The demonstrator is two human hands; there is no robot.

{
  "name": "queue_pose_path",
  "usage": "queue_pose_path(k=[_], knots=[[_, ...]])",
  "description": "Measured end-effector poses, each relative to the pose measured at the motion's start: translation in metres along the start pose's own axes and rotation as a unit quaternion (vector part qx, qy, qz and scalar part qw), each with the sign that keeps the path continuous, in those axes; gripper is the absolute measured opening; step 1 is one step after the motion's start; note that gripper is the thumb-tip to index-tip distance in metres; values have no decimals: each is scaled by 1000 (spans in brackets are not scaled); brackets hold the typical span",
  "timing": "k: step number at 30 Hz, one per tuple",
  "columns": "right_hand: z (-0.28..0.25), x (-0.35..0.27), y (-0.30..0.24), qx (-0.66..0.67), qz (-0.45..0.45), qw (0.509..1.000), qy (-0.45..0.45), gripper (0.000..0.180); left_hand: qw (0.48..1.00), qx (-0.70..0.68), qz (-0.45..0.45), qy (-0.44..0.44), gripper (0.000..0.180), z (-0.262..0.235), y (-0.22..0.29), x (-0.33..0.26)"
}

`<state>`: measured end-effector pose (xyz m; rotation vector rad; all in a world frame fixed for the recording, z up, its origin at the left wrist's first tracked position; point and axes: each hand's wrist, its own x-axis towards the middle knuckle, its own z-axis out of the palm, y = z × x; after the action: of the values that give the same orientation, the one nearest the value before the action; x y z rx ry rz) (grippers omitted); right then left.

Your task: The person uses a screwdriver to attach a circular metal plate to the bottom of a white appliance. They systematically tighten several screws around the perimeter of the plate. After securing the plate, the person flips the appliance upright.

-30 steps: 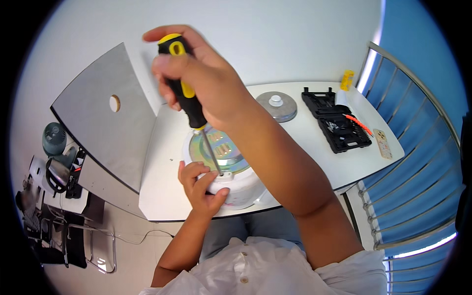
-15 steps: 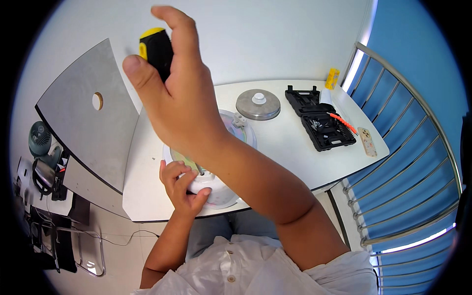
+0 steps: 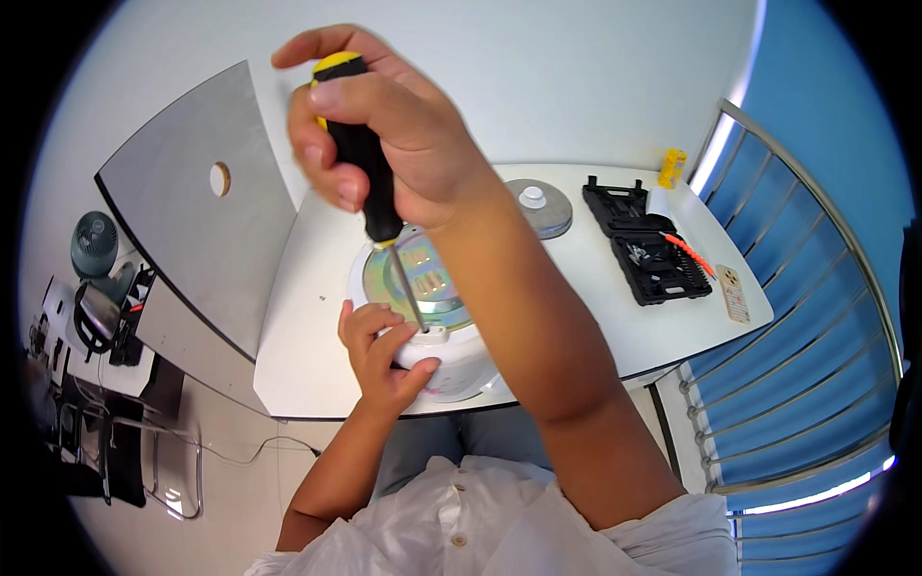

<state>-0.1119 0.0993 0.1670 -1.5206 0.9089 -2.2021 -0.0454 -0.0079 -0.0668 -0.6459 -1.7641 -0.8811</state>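
Observation:
My right hand [image 3: 420, 134] is closed around the black and yellow handle of a screwdriver [image 3: 365, 168], raised high over the table. Its metal shaft slants down, and the tip meets a small white mount [image 3: 438, 335] on the near side of a white round electric pot [image 3: 459, 370]. The pot appears turned bottom up, its shiny, rainbow-tinted metal base [image 3: 384, 280] facing me. Gripping the pot's near left edge beside the mount is my left hand [image 3: 382, 365], fingers on top and thumb against the side. My right forearm hides the pot's right part.
A steel lid [image 3: 552, 221] with a white knob lies behind the pot. To its right are an open black tool case [image 3: 639, 245], an orange flexible rod [image 3: 687, 252], a patterned phone-shaped item [image 3: 734, 294] and a yellow box [image 3: 672, 168]. A grey panel [image 3: 197, 230] stands left; metal railing [image 3: 797, 240] runs right.
My right hand has come round with the screwdriver, its fingers now wrapped about the handle and the shaft pointing down to the mount. My left hand stays on the pot; the view has shifted slightly.

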Motion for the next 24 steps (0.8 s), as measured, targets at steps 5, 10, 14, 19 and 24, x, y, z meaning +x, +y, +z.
queue_pose_path(k=[5, 10, 14, 19, 24], knots=[[47, -16, 7, -486, -264, 805, 215, 16, 1000, -2, -5, 5, 44, 1, 1, 1], [29, -20, -3, -345, -20, 928, 143, 36, 1000, -12, -9, 1, 41, -1, 4, 5], [-6, -8, -2, 47, 13, 999, -12, 30, 1000, -5, -13, -9, 40, -3, 6, 8], [-1, -6, -2, 95, 18, 993, -67, 30, 1000, -9, -10, 3, 39, -2, 6, 7], [33, -24, -16, -395, -15, 879, 266, 35, 1000, -5, -8, 7, 37, 1, 5, 5]])
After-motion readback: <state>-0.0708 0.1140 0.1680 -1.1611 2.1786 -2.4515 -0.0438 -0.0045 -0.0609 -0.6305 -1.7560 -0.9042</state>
